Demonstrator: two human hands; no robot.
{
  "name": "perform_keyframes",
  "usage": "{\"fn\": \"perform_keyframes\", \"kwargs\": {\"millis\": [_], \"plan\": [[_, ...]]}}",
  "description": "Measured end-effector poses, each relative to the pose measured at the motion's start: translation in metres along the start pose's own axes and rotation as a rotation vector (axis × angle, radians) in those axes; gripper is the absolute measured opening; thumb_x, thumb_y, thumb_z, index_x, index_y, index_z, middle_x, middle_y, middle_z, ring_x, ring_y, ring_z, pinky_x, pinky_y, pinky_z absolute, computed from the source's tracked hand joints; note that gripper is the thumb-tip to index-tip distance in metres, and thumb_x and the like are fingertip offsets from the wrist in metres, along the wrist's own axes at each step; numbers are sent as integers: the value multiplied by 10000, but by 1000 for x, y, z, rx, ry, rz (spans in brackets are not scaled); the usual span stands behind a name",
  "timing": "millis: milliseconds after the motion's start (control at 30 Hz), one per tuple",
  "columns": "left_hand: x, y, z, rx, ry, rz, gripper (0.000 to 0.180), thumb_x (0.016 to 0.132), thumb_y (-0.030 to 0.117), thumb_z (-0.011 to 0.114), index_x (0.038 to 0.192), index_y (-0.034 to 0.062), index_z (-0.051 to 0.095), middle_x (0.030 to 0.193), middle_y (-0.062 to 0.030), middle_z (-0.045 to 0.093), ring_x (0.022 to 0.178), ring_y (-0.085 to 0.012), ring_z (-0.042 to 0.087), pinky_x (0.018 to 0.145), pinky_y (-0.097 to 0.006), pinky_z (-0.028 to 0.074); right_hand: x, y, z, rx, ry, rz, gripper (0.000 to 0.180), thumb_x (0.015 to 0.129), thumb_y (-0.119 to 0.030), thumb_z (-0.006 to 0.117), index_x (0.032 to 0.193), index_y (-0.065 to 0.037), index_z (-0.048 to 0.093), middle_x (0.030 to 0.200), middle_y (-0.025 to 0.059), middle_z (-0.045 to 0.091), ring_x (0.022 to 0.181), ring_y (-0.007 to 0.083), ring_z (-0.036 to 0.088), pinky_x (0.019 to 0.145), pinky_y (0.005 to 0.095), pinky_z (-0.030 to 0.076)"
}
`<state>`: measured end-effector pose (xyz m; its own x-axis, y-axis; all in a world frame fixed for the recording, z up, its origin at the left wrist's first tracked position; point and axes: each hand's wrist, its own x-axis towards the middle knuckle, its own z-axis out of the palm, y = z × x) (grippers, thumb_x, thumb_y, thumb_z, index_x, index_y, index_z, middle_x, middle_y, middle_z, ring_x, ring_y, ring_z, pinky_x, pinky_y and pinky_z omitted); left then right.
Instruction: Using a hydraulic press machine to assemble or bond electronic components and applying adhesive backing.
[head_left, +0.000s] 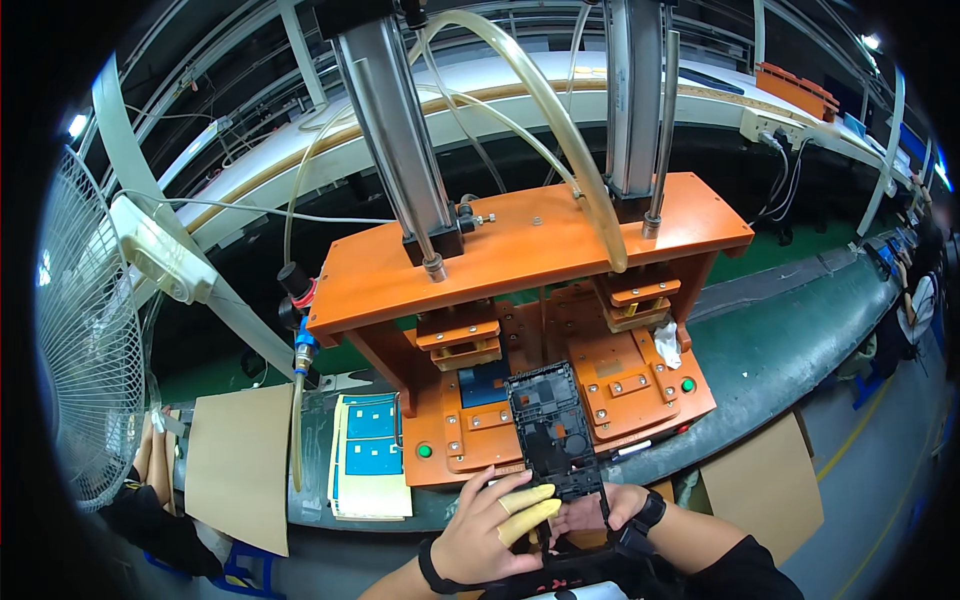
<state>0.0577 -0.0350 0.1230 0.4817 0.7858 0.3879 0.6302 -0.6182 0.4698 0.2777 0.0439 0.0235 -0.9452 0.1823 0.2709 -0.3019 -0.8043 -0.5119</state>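
Observation:
A black plastic frame [553, 425], long and full of small cut-outs and ribs, stretches from my lap side up over the front of the orange press. My right hand [612, 507] is turned palm up around its lower right end, thumb beside the edge. At the lower left end, my left hand [497, 527] has its fingers stretched out and apart, two of them in yellow finger cots, their tips touching the frame. Dark bands circle both wrists. Where the frame's bottom end meets my lap, dark things overlap and I cannot make out its edge.
The orange press [530, 250] has two cylinders, hoses and green buttons. A blue sheet [484, 386] lies in its left fixture. Left of it are blue parts on yellow sheets [372, 450], cardboard [240, 460] and a fan [90, 330]. A white-and-black pen [632, 449] and crumpled white tissue [667, 345] are at right.

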Motion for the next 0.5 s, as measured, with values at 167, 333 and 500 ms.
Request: {"fn": "perform_keyframes", "kwargs": {"millis": [167,333,500], "plan": [[13,-29,-23,-52,83,-53,748,553,246,900,1233,97,626,1235,-96,626,1250,-329,527,1038,-468,390,13,-10,7,-103,101,-13,1006,755,-359,810,1513,-30,237,1399,186,459,1272,302,482,1056,401,385],[30,-58,-54,-24,113,-198,808,507,174,860,1270,101,604,1340,-150,543,1271,-335,487,1082,-395,366,-12,-3,0,-238,125,-37,907,869,-383,705,1523,6,212,1446,209,427,1302,269,456,1067,378,377],[36,-85,-65,-26,86,-198,776,529,137,834,1267,104,597,1306,-153,550,1239,-325,500,1070,-397,371,-41,4,0,-247,202,-80,848,898,-350,670,1517,19,224,1437,207,445,1281,258,476,1074,376,369]]}}
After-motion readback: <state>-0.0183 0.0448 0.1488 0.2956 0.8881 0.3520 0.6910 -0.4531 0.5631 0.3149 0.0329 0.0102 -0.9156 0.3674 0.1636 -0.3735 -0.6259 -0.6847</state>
